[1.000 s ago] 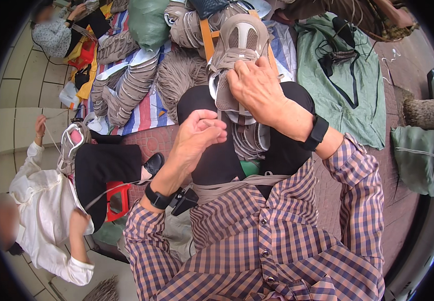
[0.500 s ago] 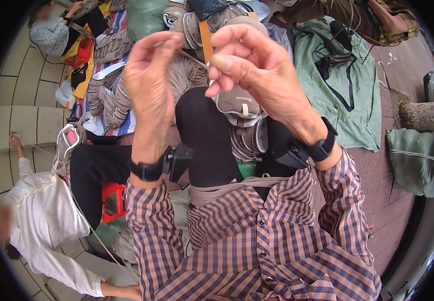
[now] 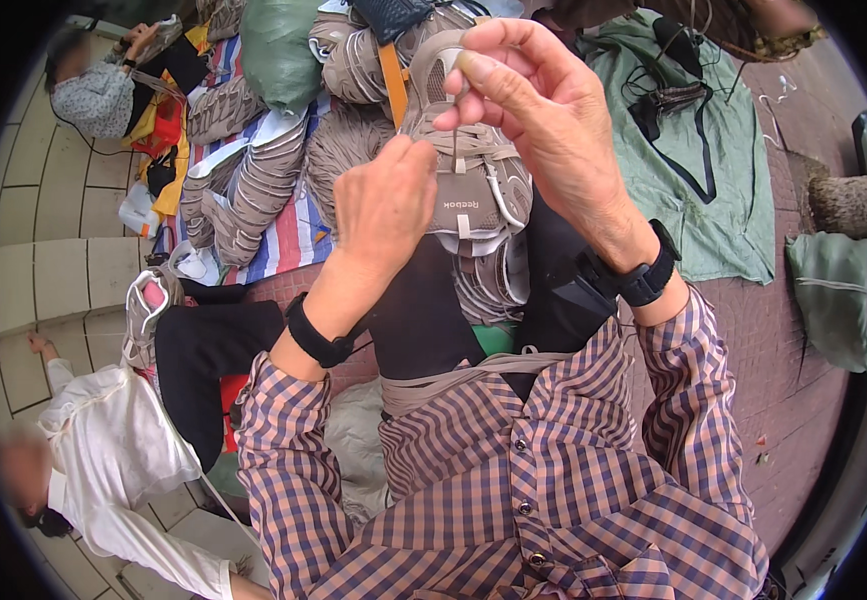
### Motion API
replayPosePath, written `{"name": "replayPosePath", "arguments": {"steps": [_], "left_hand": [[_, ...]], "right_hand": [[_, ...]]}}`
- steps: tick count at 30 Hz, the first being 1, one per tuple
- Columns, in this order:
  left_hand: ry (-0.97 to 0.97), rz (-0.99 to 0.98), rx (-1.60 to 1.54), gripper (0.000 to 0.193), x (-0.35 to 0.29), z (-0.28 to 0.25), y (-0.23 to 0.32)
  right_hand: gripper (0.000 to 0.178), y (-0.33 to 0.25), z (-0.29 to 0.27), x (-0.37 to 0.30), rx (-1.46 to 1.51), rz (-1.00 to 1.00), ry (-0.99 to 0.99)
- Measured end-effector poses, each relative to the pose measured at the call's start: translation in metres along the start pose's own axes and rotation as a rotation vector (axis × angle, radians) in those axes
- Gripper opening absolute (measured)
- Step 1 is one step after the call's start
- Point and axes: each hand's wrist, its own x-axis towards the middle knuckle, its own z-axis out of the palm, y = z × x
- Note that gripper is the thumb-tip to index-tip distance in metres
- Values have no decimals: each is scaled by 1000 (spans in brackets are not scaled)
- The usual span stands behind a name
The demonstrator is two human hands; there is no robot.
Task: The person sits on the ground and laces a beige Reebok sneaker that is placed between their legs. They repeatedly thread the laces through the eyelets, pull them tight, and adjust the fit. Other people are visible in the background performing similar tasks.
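Observation:
A grey-brown shoe upper [image 3: 473, 195] with laces and a pale heel tab rests over my black-clad knees, its tongue [image 3: 435, 85] pointing away from me. Above its right side, my right hand [image 3: 543, 110] has thumb and fingertips pinched together. From that pinch a thin shoelace [image 3: 457, 140] runs down to the upper. My left hand [image 3: 385, 205] is closed in a loose fist at the left of the lacing, close to the tongue. Its fingertips are turned away, so what it grips is hidden. More loose laces [image 3: 423, 388] lie across my lap.
Stacked shoe uppers [image 3: 253, 200] lie on a striped sheet [image 3: 288, 235] at left, near a green sack [image 3: 280, 50]. A bundle of laces [image 3: 343, 150] lies beyond my left hand. A green tarp [image 3: 723, 200] spreads at right. A person in white [image 3: 123, 450] sits at left.
My left hand has come down and right from its raised place, closing beside the lacing. My right hand has stayed raised, shifting slightly. More of the shoe upper shows between my hands.

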Motion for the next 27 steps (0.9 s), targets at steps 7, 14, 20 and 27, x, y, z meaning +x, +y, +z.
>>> {"name": "replayPosePath", "arguments": {"steps": [7,14,20,27], "left_hand": [[-58,207,269,17,14,3,13],[-173,312,269,13,18,-6,11],[-217,235,-83,11,29,-3,-16],[-102,90,-193,8,19,7,-14]], "right_hand": [[13,5,-14,-17,-849,-130,12],[20,42,-22,-78,-1537,-107,-227],[27,47,-20,-76,-1569,-35,-235],[31,43,-24,-78,-1217,41,-81]]}}
